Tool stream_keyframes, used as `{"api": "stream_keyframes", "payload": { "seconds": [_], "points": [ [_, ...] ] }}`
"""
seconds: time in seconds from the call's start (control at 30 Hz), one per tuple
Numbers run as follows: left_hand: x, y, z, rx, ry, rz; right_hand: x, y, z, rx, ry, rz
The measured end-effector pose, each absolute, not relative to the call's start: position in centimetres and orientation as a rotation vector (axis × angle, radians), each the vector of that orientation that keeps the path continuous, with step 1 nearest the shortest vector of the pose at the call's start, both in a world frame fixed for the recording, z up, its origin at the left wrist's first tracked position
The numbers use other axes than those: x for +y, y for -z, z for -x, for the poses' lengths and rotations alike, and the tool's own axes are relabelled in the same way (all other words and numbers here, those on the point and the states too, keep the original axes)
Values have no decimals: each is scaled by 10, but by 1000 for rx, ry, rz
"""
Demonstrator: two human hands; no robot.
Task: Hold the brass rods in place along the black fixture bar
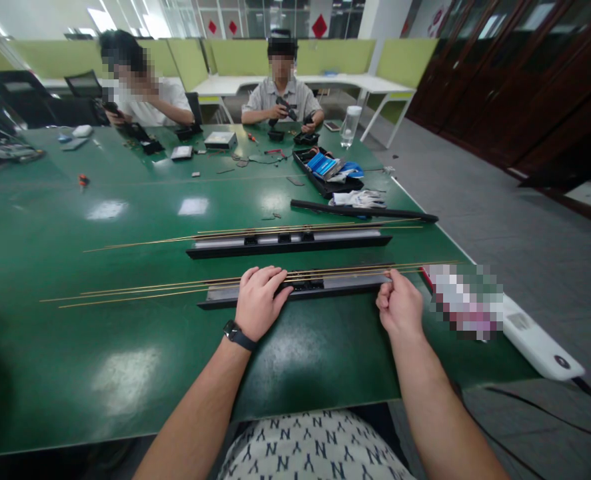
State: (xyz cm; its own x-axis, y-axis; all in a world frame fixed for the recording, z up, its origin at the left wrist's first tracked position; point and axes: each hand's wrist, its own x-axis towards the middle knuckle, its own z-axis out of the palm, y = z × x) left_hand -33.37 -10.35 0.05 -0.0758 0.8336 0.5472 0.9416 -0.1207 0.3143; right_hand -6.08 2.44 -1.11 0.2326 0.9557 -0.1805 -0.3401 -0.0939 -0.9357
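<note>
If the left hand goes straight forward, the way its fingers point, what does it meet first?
The left hand lies on the near black rail, fingertips at its brass rods. Past those, probably the second black rail across a strip of table, though depth is hard to judge.

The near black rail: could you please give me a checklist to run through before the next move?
1. Left hand flat on the middle of the near black rail: ok.
2. Right hand gripping its right end: ok.
3. Brass rods seated in that rail: cannot tell.
4. Far rail lying apart from the near one: ok.
5. Room to the right of the right hand: not ok, white device lies close.
</note>
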Motion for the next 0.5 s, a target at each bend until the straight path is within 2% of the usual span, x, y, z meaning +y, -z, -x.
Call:
{"api": "stream_keyframes", "payload": {
  "seconds": [0.3, 0.5],
  "points": [
    [-103, 0, 334, -1962, 963, 2015, 20, 9, 64, -749, -1261, 1176],
    [-103, 0, 334, -1975, 969, 2011, 17, 9, 66, -827, -1459, 1143]
  ]
}}
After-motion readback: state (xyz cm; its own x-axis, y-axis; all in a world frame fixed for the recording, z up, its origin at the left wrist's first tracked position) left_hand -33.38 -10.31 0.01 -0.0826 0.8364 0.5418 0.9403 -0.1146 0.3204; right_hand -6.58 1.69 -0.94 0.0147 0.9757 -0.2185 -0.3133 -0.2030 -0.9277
